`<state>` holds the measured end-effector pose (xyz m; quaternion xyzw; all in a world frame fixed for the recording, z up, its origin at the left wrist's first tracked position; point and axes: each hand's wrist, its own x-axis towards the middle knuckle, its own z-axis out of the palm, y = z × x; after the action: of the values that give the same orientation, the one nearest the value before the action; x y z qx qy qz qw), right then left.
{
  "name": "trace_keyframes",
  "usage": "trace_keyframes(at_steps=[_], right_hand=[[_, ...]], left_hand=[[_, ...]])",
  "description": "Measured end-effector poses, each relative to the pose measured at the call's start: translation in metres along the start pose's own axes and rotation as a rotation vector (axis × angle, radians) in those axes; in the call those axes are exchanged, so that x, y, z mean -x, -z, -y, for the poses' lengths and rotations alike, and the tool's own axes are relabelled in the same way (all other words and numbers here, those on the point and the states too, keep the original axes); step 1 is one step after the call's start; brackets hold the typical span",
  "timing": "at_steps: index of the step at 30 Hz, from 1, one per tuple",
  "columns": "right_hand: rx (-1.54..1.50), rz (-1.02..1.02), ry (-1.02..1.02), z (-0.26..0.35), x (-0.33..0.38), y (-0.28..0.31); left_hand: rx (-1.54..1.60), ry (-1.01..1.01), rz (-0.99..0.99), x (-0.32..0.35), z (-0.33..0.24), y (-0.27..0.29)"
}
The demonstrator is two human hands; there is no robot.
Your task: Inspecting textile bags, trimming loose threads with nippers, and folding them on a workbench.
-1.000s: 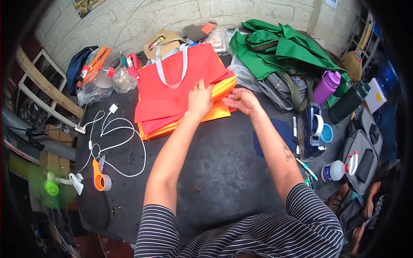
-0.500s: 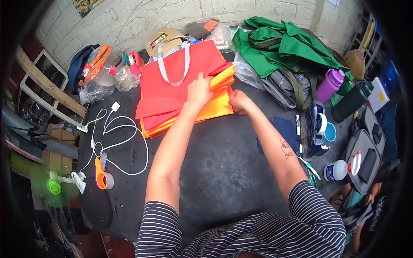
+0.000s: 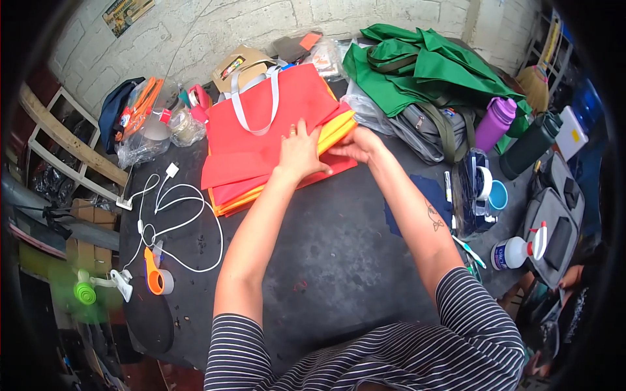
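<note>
A stack of red, orange and yellow fabric tote bags lies at the far middle of the table. The red bag (image 3: 254, 153) is on top, with grey handles (image 3: 236, 111). My left hand (image 3: 298, 153) is open, fingers spread and pressed on the red fabric near its right side. At the stack's right edge, my right hand (image 3: 355, 144) closes on the folded side of a yellow bag (image 3: 338, 129), its fingertips partly hidden against the layers.
On the left lie a white cable (image 3: 222, 228), an orange tape dispenser (image 3: 156, 277) and a small green fan (image 3: 85, 292). Green fabric (image 3: 424, 72), a purple bottle (image 3: 495, 124), a dark bottle (image 3: 531, 146), a blue cup (image 3: 497, 195) and a spray bottle (image 3: 512, 253) stand at right.
My left hand has loosened from the yellow folds and spread out on the red bag. My right hand has moved up and inward onto the folded edge, exposing red fabric below.
</note>
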<state>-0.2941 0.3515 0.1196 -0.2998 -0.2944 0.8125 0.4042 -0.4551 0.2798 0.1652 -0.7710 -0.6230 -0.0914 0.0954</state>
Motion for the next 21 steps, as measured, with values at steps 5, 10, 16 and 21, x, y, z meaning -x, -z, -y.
trace_keyframes(at_steps=[5, 10, 16, 21], right_hand=[[0.073, -0.010, 0.012, 0.010, 0.004, -0.023], [1.130, -0.518, 0.012, -0.007, -0.026, 0.059], [1.009, -0.616, 0.195, -0.064, -0.022, 0.049], [1.018, -0.499, 0.749, -0.081, -0.005, -0.025]], left_hand=[[0.137, 0.095, -0.112, -0.004, 0.037, -0.008], [0.250, 0.109, -0.151, -0.028, 0.033, -0.002], [0.255, 0.170, -0.123, -0.029, 0.038, -0.003], [0.293, 0.250, -0.180, -0.032, 0.059, 0.004]])
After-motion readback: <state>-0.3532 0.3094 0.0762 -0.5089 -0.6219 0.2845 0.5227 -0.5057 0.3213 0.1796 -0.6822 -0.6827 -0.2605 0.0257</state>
